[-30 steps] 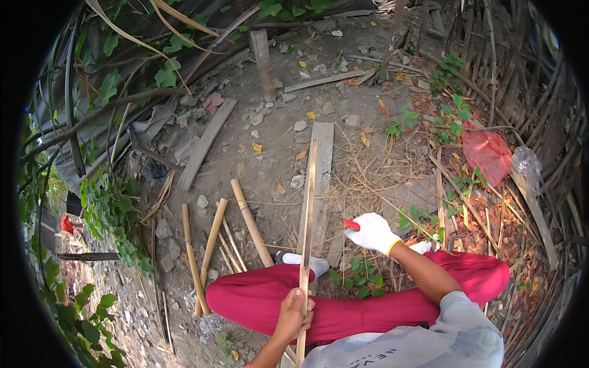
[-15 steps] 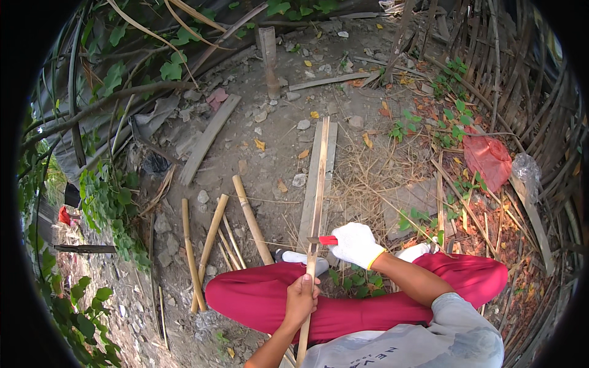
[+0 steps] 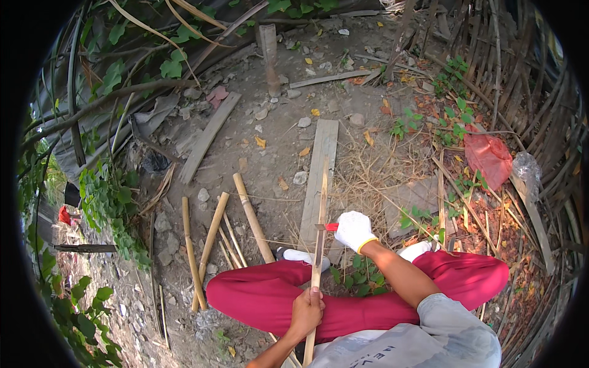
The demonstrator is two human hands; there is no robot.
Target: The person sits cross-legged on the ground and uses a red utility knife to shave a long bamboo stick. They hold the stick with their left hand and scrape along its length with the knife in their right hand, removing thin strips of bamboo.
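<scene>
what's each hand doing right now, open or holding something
Left hand: closed around a bamboo strip.
Right hand, gloved: closed on a red-handled knife.

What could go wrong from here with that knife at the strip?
The bare left hand grips the bamboo strip on the near side of the knife, so a slip that way might cut that hand. The strip crosses over the red trousers, so the knife could also nick them.

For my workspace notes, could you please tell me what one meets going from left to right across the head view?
Bamboo poles, bare left hand, red tool handle, gloved right hand, red plastic, clear plastic.
</scene>
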